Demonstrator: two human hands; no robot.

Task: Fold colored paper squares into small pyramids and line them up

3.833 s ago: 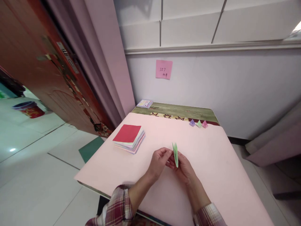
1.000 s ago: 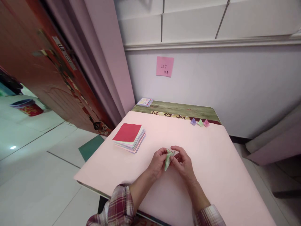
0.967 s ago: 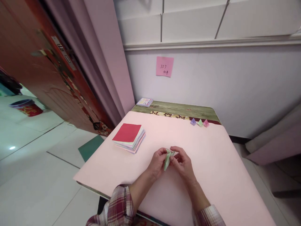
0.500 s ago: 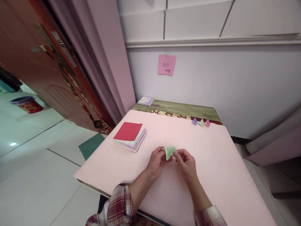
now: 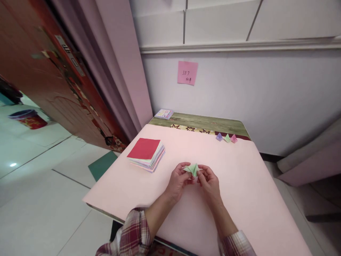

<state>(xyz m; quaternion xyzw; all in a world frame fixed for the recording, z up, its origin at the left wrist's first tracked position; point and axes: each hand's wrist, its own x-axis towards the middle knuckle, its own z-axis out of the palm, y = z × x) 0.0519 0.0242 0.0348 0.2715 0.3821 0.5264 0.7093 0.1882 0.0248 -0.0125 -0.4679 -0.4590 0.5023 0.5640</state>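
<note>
A small light green folded paper piece (image 5: 192, 168) is pinched between both my hands above the pink tabletop (image 5: 239, 185). My left hand (image 5: 178, 182) grips its left side with curled fingers. My right hand (image 5: 209, 182) grips its right side, fingers closed. Both sleeves are plaid. A stack of coloured square papers (image 5: 146, 153) with a red sheet on top lies to the left of my hands.
Three small folded paper shapes, purple (image 5: 218, 137), green (image 5: 226, 138) and pink (image 5: 233, 138), sit in a row at the table's far right. A small printed packet (image 5: 164, 113) lies at the far left edge. A pink sticky note (image 5: 187, 72) hangs on the wall. A door (image 5: 39, 81) stands left.
The green paper, held upright as a flat narrow piece, was turned and lowered between my hands and now shows a wider, spread shape. My hands moved slightly up the table.
</note>
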